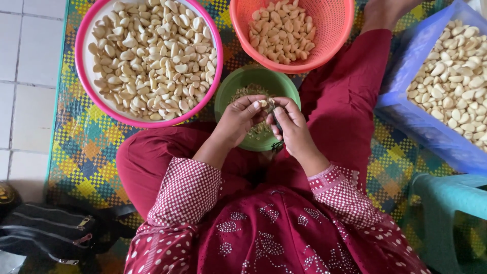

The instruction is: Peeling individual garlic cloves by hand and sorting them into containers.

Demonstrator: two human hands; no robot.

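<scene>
A small pale garlic clove [263, 103] is pinched in the left hand [238, 121] over the round green plastic bowl [231, 87]; a small dark knife [276, 133] is clasped in the right hand [293, 127]. Peeling appears under way, calling for careful blade work.

Both forearms angled inward, left hand [238, 119] and right hand [293, 127] meeting fingertip to fingertip, fingers curled, wrists bent.

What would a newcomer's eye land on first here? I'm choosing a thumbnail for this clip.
Probably the big pink-rimmed basin heaped with pale peeled garlic cloves at upper left, with an orange basket of more cloves beside it. At centre, the left hand pinches a single clove while the right hand grips a small dark tool over a green bowl of peelings.
</scene>
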